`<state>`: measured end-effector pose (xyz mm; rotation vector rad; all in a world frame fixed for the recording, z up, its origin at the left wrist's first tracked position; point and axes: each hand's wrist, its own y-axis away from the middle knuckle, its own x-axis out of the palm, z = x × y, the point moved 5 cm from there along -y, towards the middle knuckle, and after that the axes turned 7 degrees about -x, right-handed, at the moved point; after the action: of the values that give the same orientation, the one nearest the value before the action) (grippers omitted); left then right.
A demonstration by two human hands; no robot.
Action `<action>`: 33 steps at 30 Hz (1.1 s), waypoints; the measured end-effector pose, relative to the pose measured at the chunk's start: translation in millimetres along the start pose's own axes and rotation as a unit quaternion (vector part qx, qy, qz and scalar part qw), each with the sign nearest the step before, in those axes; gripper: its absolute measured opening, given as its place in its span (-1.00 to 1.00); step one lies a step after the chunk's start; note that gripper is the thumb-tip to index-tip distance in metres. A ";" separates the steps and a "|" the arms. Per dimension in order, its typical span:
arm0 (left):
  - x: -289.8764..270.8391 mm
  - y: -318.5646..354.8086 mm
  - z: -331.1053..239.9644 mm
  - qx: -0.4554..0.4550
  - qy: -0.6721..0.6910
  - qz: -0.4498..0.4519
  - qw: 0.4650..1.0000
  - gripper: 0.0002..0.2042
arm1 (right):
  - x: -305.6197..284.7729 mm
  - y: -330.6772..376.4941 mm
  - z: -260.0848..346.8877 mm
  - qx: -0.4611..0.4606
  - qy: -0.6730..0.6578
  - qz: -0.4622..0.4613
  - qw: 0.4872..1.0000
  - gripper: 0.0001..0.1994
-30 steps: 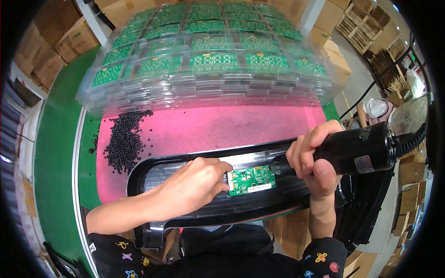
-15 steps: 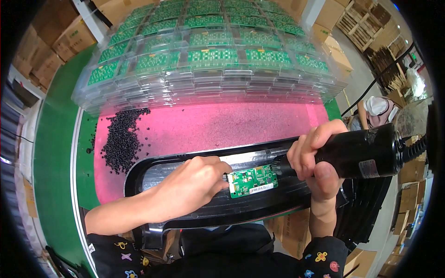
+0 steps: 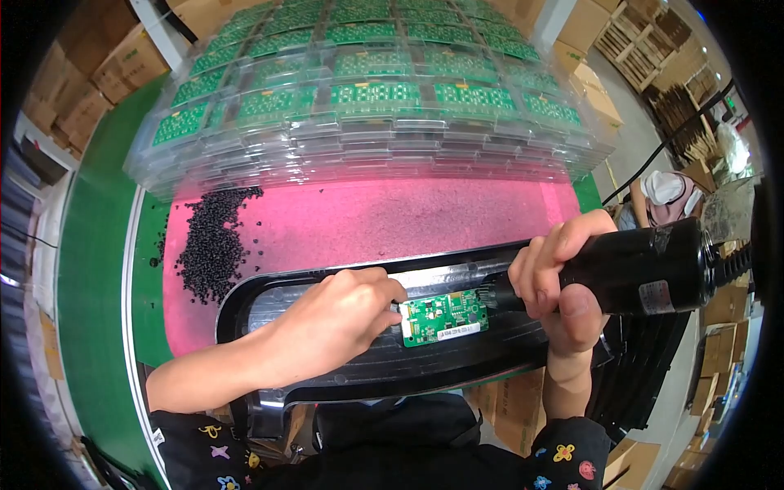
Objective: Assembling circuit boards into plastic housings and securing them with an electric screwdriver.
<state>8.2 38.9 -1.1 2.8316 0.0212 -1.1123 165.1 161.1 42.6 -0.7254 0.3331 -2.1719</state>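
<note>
A green circuit board (image 3: pixel 445 318) with a white connector and a white label lies inside a long black plastic housing (image 3: pixel 327 380). My left hand (image 3: pixel 347 314) is closed at the board's left end, thumb and forefinger pinching its edge; anything small between them is hidden. In my right hand (image 3: pixel 563 282) is a black electric screwdriver (image 3: pixel 637 269), held almost level with fingers and thumb wrapped round it. Its front end points left and meets the board's right edge. The exact tip is hard to make out.
Small black screws (image 3: pixel 211 249) are heaped on the pink mat (image 3: pixel 392 212) at the left. Behind it, clear plastic trays (image 3: pixel 367 151) of green circuit boards are stacked high. A person (image 3: pixel 665 196) sits at the far right. Cardboard boxes (image 3: pixel 135 65) stand around.
The board and both hands stay nearly in place. My left hand has lifted very slightly, and the screwdriver has shifted a touch to the right.
</note>
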 end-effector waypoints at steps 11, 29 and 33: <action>0.3 0.7 3.0 -0.003 0.000 0.004 1.000 -0.81 | 1.7 -0.2 -1.5 0.011 0.007 -0.007 1.000 -0.60; 2.2 11.6 -17.0 0.044 -0.157 0.066 0.984 -0.53 | 0.1 -3.5 -3.7 0.004 0.018 0.004 1.000 -0.64; 3.5 12.2 -16.7 0.053 -0.160 0.066 0.983 -0.52 | -3.3 -1.4 -5.2 -0.022 0.096 0.025 0.995 -0.66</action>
<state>22.8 28.3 9.7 2.6567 -0.2540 -1.5610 162.8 164.5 37.8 -0.5269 0.4941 -2.1961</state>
